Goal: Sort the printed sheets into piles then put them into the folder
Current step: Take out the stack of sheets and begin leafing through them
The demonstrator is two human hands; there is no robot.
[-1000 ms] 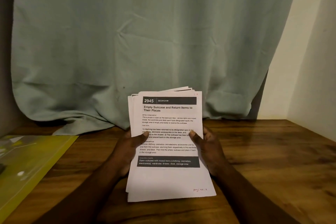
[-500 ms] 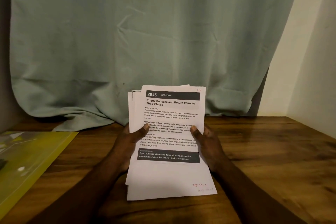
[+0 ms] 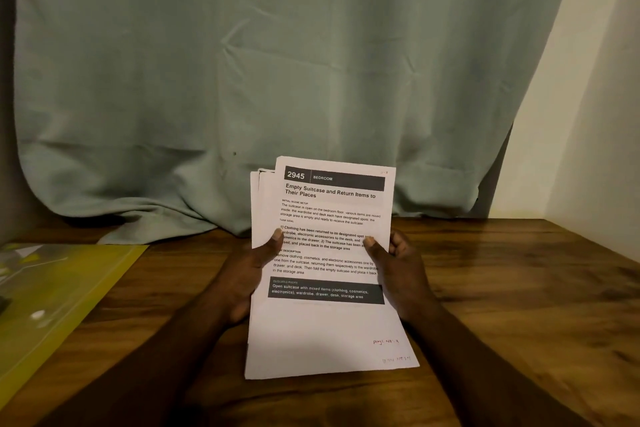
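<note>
since a second ago the top sheet (image 3: 332,204) (headed "2945 bedroom") has slid up and to the right across the stack of printed sheets (image 3: 322,329). its top edge now stands clear above the others, and a second handwritten page note shows below it at the lower right corner.

at far left a yellow-green plastic folder (image 3: 69,288) lies flat on the wooden worktop (image 3: 519,288), well apart from the paper. next is the left hand (image 3: 242,274): its grip is closed round the stack's left edge, thumb laid on the printed face, fingers hidden behind. the stack leans back from the camera with its long axis running away from the person. i cannot tell whether its lower edge rests on the worktop. the right hand (image 3: 401,270) pinches the right edge, thumb on the top sheet, fingers curled behind. whether they hold that sheet alone or more is hidden.

sorting looks barely begun, as no piles lie on the worktop. the coming move likely turns on the right grip drawing the top sheet off to the right, where bare worktop lies nearer that hand. the folder waits on the left hand's side.
</note>
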